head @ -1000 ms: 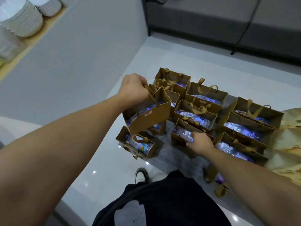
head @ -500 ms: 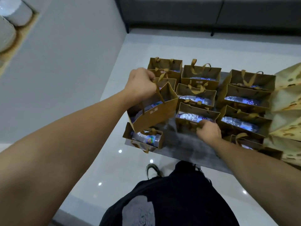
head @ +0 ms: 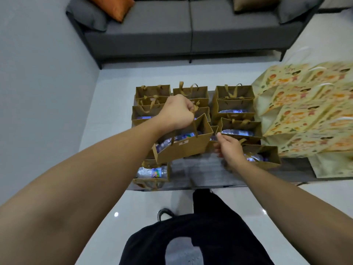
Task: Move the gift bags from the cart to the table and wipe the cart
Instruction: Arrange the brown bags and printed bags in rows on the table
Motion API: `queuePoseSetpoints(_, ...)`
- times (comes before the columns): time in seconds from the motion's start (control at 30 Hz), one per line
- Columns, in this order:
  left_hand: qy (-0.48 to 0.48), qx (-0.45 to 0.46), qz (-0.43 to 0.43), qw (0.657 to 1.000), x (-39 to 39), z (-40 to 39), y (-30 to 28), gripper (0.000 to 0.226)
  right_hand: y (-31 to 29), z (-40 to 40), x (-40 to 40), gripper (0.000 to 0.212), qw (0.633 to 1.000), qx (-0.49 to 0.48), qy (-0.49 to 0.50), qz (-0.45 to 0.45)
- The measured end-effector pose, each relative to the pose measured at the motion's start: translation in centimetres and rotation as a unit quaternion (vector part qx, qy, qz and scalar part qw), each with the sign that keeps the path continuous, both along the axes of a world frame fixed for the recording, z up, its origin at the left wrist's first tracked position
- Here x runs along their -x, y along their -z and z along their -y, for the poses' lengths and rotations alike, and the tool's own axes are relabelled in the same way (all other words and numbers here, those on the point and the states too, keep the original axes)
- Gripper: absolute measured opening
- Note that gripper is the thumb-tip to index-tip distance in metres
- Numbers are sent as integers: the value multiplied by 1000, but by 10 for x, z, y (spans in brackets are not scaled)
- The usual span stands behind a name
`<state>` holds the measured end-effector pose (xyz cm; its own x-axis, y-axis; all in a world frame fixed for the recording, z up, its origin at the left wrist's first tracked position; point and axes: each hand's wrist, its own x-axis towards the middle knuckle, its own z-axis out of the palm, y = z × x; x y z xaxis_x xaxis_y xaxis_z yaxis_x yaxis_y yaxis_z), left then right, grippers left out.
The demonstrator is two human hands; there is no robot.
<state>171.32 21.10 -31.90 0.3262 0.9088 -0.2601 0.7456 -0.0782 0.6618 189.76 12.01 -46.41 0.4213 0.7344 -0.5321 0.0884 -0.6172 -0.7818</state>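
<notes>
Fingers of the left hand (head: pixel 176 111) are curled tight on the handles of 1 bag (head: pixel 184 145), which hangs over the table's (head: pixel 202 175) front-left part. Right hand (head: pixel 230 150) pinches something there, unclear what. Likely placing step; next, set the bag down.

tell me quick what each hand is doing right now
Left hand: closed on the handles of a brown gift bag, lifted.
Right hand: fingers curled at another bag's edge; grip cannot be told.
</notes>
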Motion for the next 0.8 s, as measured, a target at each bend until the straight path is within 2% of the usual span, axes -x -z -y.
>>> queuePoseSetpoints(0.13,21,18,-6,1000,-23,9,20,29,8,9,-8,38,999,24,15,-29)
queuePoseSetpoints(0.27,48,67,-16,996,-35,16,52,26,35,15,-22,43,998,57,40,-5)
queuePoseSetpoints(0.33,76,94,-38,992,-39,21,74,26,50,15,-32,36,997,63,33,14)
queuePoseSetpoints(0.43,132,133,-70,980,-44,30,120,20,56,1,-37,20,996,48,-24,72)
queuePoseSetpoints(0.5,156,152,-83,972,-40,35,152,20,67,-15,-36,25,988,36,-91,122)
queuePoseSetpoints(0.57,155,158,-89,971,-34,40,177,28,81,-29,-31,29,967,21,-167,194)
queuePoseSetpoints(0.67,137,141,-89,976,-32,43,195,30,100,-44,-20,37,897,-8,-316,309)
queuePoseSetpoints(0.73,154,144,-96,973,-33,41,199,27,109,-56,-13,42,848,-9,-392,357)
queuePoseSetpoints(0.8,161,157,-101,969,-29,40,204,28,120,-68,-9,39,823,14,-428,372)
